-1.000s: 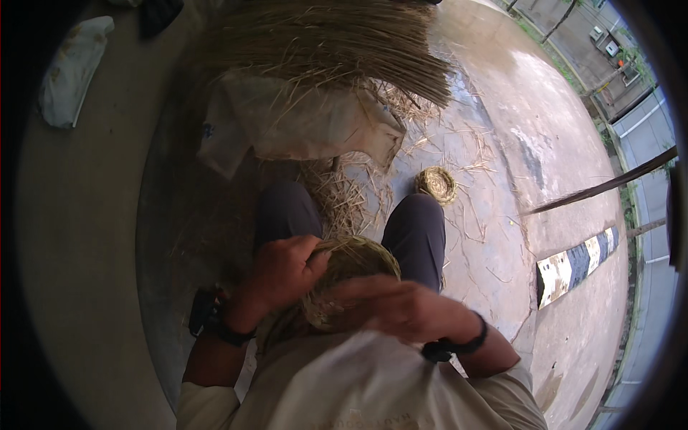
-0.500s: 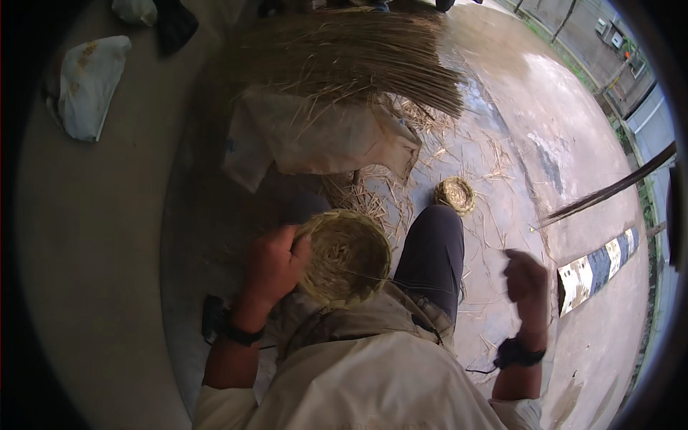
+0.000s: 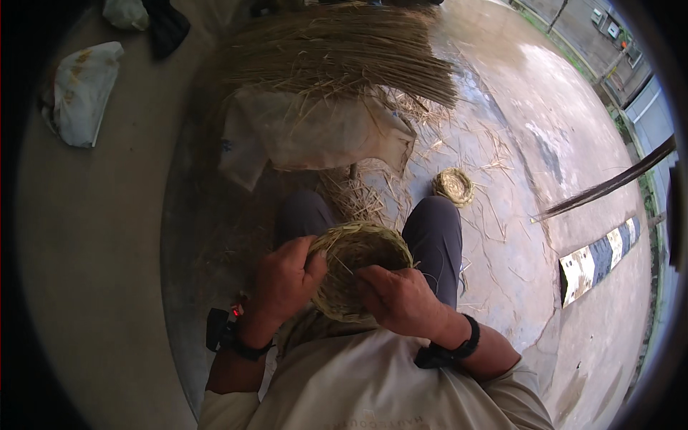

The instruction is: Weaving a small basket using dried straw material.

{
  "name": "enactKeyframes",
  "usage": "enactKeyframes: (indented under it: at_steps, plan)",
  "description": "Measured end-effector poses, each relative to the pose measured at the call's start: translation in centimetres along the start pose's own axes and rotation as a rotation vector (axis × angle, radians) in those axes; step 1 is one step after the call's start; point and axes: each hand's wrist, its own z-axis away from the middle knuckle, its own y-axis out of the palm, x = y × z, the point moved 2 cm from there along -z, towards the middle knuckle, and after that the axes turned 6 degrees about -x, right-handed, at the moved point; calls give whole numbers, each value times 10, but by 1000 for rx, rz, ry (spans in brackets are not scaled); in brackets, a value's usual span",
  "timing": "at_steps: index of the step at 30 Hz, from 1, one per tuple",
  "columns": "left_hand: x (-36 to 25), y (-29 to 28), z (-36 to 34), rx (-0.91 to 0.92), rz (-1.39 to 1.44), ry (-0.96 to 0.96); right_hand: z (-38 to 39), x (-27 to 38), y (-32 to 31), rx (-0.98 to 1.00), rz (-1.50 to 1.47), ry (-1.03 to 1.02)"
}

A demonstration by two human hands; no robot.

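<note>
A round woven straw basket (image 3: 358,240) sits in my lap between my knees. My left hand (image 3: 290,276) grips its left rim, thumb on the near side. My right hand (image 3: 398,304) is pinched at the right front inside of the basket; what its fingertips hold is hidden, though a thin strand (image 3: 430,279) loops out beside it. Beyond my right knee (image 3: 437,222) lies a smaller coiled straw basket (image 3: 453,186).
A large bundle of dry stalks (image 3: 337,50) lies ahead across a pale sack (image 3: 330,129), with loose straw around. At left are white bags (image 3: 86,93) and a dark item (image 3: 163,25). At right are a dark pole (image 3: 609,183) and a striped barrier strip (image 3: 595,261).
Half a second ago my right hand was out to the right of my knee; it has come back left onto the basket, which has shifted slightly right and nearer me.
</note>
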Motion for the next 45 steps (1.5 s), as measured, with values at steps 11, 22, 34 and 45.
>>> enactKeyframes:
  at_steps: [11, 22, 34, 45]
  plan:
    - [-10, 8, 4, -38, -161, 65, -22, -1, 10, -88, -112, -33]
    - [1, -2, -6, -51, -165, 106, -18, 0, 3, 96, -211, 132]
    - [-14, -5, -7, 119, -253, 442, -58, 16, -34, -164, 90, -32]
    - [-27, 3, -8, 147, -204, 540, -124, -3, -39, -189, -39, 130]
